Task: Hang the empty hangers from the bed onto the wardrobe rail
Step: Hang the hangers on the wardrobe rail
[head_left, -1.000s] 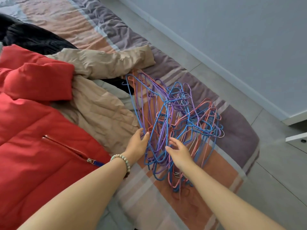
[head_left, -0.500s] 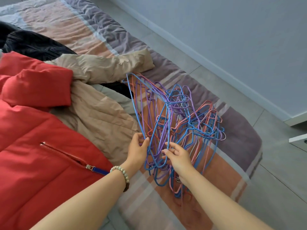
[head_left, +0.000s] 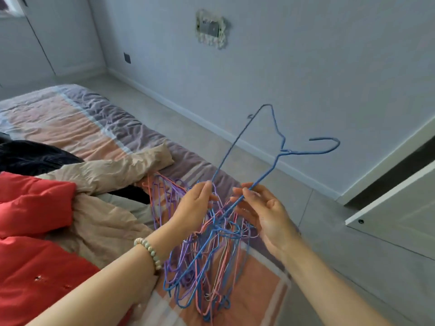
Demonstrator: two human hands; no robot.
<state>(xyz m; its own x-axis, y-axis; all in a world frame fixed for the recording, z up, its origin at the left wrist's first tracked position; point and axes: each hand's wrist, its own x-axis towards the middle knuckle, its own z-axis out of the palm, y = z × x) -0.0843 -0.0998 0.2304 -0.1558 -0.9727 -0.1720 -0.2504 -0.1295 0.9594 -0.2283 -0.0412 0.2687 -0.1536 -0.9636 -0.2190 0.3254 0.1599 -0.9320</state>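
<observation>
Blue hanger (head_left: 286, 151) pinched in fingers (head_left: 244, 190) of left hand (head_left: 193, 208) and right hand (head_left: 270, 215); lower end lost among tangled pile (head_left: 211, 255).

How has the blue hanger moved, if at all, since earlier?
Yes: upward. The blue hanger now sticks up above the bed, pinched by the left hand and right hand.

A home bedroom is showing: a bed with a striped peach, lilac and white cover (head_left: 94, 123) is filling the left of the frame, a puffy red jacket (head_left: 35, 267) and a creased beige jacket (head_left: 106, 170) are lying on it, and a white wardrobe panel (head_left: 400, 208) is standing at right.
</observation>
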